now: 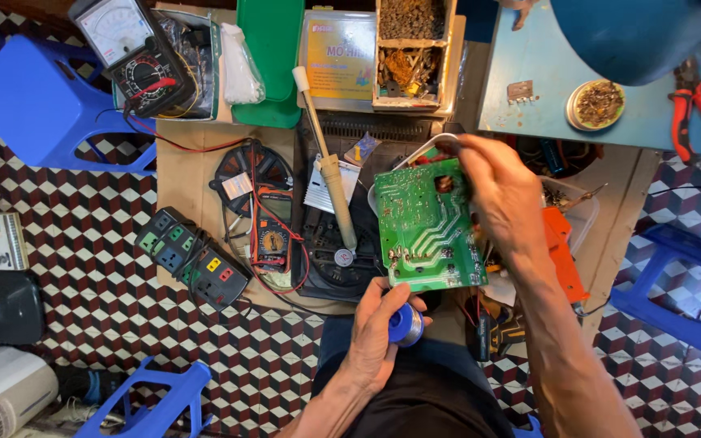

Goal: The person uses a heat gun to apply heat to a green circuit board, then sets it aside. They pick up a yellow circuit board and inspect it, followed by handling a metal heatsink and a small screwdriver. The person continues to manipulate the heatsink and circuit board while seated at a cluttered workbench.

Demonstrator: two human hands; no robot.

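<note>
Green and glossy, the circuit board [427,227] shows its solder side to the camera: pale, broad copper traces run in parallel bends across the lower middle, small silver solder dots speckle the upper left, and a dark hole or burnt patch sits near the top edge. It is roughly rectangular, tilted a little, and held up above the cluttered work surface, in front of a black ribbed appliance casing [342,203]. The right hand [501,195] grips the board by its upper right edge, fingers curled over the top and thumb side behind, so that edge is hidden. The left hand [379,328] sits just below the board's lower edge, closed around a small blue spool of solder wire [406,324], with the thumb near the board's bottom left corner; whether it touches the board I cannot tell. A soldering iron with a cream handle [326,162] lies diagonally just left of the board. Farther left are a small digital multimeter [272,239] with red leads, a black power strip [192,255] with coloured switches, and an analogue meter [135,53] at the top. An orange tool [563,251] lies behind the right wrist.
</note>
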